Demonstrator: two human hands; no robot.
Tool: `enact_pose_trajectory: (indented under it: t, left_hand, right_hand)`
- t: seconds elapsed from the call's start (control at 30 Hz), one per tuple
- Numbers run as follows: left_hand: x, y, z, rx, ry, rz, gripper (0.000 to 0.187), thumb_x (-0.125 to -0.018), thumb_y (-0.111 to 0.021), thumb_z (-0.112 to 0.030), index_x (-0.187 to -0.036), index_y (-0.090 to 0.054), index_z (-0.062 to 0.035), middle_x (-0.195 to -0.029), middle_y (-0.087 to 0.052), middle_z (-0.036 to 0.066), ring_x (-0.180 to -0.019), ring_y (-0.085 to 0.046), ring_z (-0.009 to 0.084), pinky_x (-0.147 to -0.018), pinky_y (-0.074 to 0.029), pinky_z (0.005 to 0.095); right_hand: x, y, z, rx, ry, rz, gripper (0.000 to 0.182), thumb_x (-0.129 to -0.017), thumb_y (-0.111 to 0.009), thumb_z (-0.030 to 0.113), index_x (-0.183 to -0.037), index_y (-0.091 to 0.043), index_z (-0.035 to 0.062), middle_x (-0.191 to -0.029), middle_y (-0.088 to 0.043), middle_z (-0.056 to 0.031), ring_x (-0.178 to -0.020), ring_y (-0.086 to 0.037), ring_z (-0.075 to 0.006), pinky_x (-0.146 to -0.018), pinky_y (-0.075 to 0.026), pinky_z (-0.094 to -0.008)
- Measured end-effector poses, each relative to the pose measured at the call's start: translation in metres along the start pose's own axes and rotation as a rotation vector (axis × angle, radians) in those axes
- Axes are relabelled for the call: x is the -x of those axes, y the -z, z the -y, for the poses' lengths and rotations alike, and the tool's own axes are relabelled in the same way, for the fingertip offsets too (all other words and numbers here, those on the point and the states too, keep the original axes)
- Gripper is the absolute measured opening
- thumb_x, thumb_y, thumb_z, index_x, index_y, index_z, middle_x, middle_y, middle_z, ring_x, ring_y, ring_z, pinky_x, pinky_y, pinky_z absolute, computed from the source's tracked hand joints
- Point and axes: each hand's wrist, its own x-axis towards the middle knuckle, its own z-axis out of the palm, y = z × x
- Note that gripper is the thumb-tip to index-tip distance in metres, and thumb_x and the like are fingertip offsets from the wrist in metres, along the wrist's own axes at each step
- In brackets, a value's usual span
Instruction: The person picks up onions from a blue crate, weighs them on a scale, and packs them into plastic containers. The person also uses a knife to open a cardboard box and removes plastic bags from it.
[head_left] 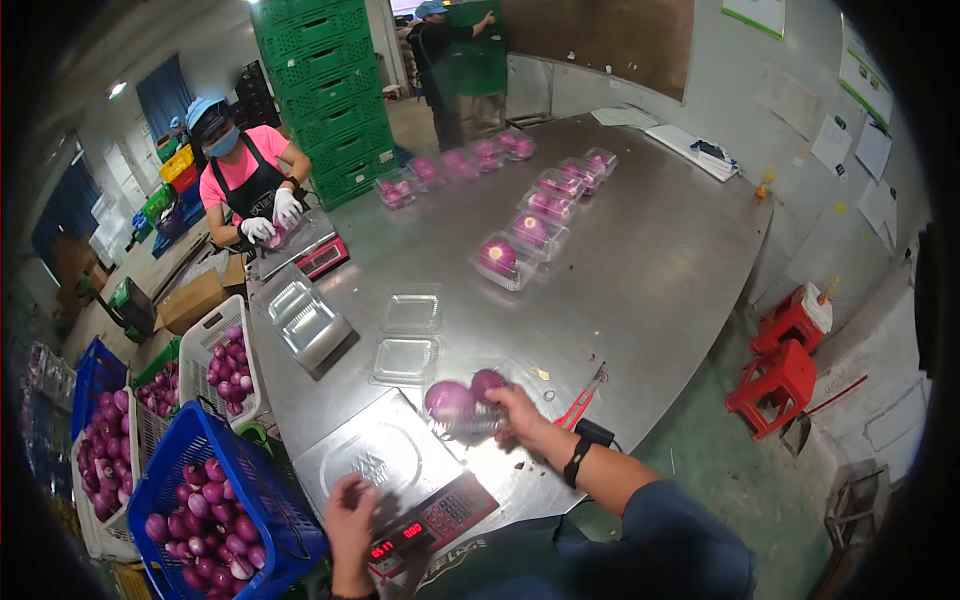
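My right hand [515, 412] is closed on the edge of a clear plastic box [470, 425] with large red onions [450, 401] in it, held over the table just right of the scale. My left hand [350, 508] holds nothing I can see. Its fingers are loosely bent and a little apart, by the near edge of the digital scale [345, 462]. Nothing lies on the scale's metal plate, and its red display is lit. Two clear open trays [405, 360] lie flat beyond the scale, beside a stack of clear boxes [303, 318].
Red-handled scissors [583, 398] lie right of my hand. Packed onion boxes [530, 232] stand in rows farther back. A blue basket [285, 520] of onions is at my left. Across the table, a gloved person [262, 165] handles onions at another scale. Red stools [775, 385] stand at right.
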Motion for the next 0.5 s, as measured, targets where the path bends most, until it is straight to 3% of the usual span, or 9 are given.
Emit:
enact_pose_trajectory:
  t: [0.03,0.1,0.17,0.27,0.33,0.37,0.43,0.47,0.5]
  left_hand:
    - [0.007,0.021,-0.013,-0.032,-0.077,-0.047,0.036,-0.092,-0.075,-0.002,-0.126,-0.064,-0.0025,-0.101,-0.067,0.003,-0.086,-0.062,0.0090,-0.074,-0.052,0.0223]
    - [0.019,0.059,-0.026,-0.209,-0.281,-0.360,0.017,-0.091,-0.072,-0.006,-0.108,-0.070,-0.0039,-0.092,-0.067,0.005,-0.085,-0.063,0.0156,-0.075,-0.052,0.0312]
    - [0.022,0.123,-0.023,-0.348,-0.526,-0.533,0.017,-0.095,-0.072,-0.009,-0.111,-0.069,-0.0021,-0.093,-0.067,0.004,-0.080,-0.062,0.0139,-0.071,-0.052,0.0275]
    - [0.058,0.140,-0.080,-0.716,-0.440,-0.792,0.027,-0.094,-0.080,-0.014,-0.113,-0.072,0.0032,-0.104,-0.074,0.011,-0.089,-0.066,0.0196,-0.083,-0.055,0.0328]
    - [0.067,0.165,-0.083,-1.053,-0.311,-0.913,0.030,-0.093,-0.081,-0.023,-0.108,-0.074,0.0029,-0.097,-0.075,0.013,-0.086,-0.067,0.0221,-0.083,-0.055,0.0362]
    - [0.069,0.177,-0.072,-1.064,-0.301,-0.912,0.030,-0.093,-0.081,-0.023,-0.108,-0.074,0.0029,-0.097,-0.075,0.013,-0.086,-0.067,0.0221,-0.083,-0.055,0.0362]
    - [0.070,0.206,-0.037,-1.184,-0.102,-0.848,0.039,-0.096,-0.075,-0.035,-0.107,-0.075,0.0019,-0.097,-0.076,0.018,-0.084,-0.068,0.0271,-0.080,-0.054,0.0379]
    - [0.067,0.213,-0.032,-1.244,0.152,-0.861,0.047,-0.098,-0.066,-0.045,-0.108,-0.075,-0.0002,-0.100,-0.076,0.023,-0.085,-0.068,0.0341,-0.079,-0.053,0.0427]
    - [0.065,0.220,-0.022,-1.250,0.154,-0.858,0.047,-0.098,-0.066,-0.045,-0.108,-0.075,-0.0002,-0.100,-0.076,0.023,-0.085,-0.068,0.0341,-0.079,-0.053,0.0427]
  right_hand:
    - [-0.011,0.005,0.009,0.014,0.006,-0.090,0.050,-0.091,-0.070,0.038,-0.125,-0.057,0.0039,-0.093,-0.067,-0.0126,-0.055,-0.065,-0.0203,-0.038,-0.052,-0.0313]
    - [-0.053,0.017,0.020,0.013,-0.015,-0.349,0.058,-0.091,-0.072,0.043,-0.129,-0.054,0.0028,-0.101,-0.067,-0.0146,-0.062,-0.067,-0.0215,-0.042,-0.056,-0.0344]
    - [-0.082,0.021,0.043,0.064,-0.001,-0.471,0.070,-0.089,-0.075,0.047,-0.135,-0.049,0.0015,-0.108,-0.065,-0.0145,-0.072,-0.069,-0.0220,-0.045,-0.056,-0.0359]
    - [-0.154,0.062,0.040,0.254,0.012,-0.410,0.079,-0.086,-0.079,0.047,-0.141,-0.047,0.0020,-0.127,-0.061,-0.0188,-0.089,-0.071,-0.0309,-0.064,-0.061,-0.0435]
    - [-0.166,0.063,0.049,0.952,0.417,-0.652,0.081,-0.083,-0.080,0.042,-0.146,-0.047,0.0041,-0.147,-0.050,-0.0232,-0.116,-0.064,-0.0401,-0.093,-0.055,-0.0504]
    - [-0.162,0.055,0.057,0.953,0.405,-0.644,0.081,-0.083,-0.080,0.042,-0.146,-0.047,0.0041,-0.147,-0.050,-0.0232,-0.116,-0.064,-0.0401,-0.093,-0.055,-0.0504]
    - [-0.134,0.028,0.083,1.330,0.576,-0.541,0.091,-0.080,-0.080,0.034,-0.157,-0.039,0.0078,-0.151,-0.045,-0.0212,-0.142,-0.042,-0.0409,-0.115,-0.036,-0.0540]
    - [-0.134,0.023,0.085,1.404,0.642,-0.469,0.084,-0.080,-0.080,0.034,-0.153,-0.046,0.0088,-0.155,-0.041,-0.0186,-0.148,-0.032,-0.0368,-0.118,-0.032,-0.0529]
    - [-0.133,0.016,0.088,1.402,0.636,-0.468,0.084,-0.080,-0.080,0.034,-0.153,-0.046,0.0088,-0.155,-0.041,-0.0186,-0.148,-0.032,-0.0368,-0.118,-0.032,-0.0529]
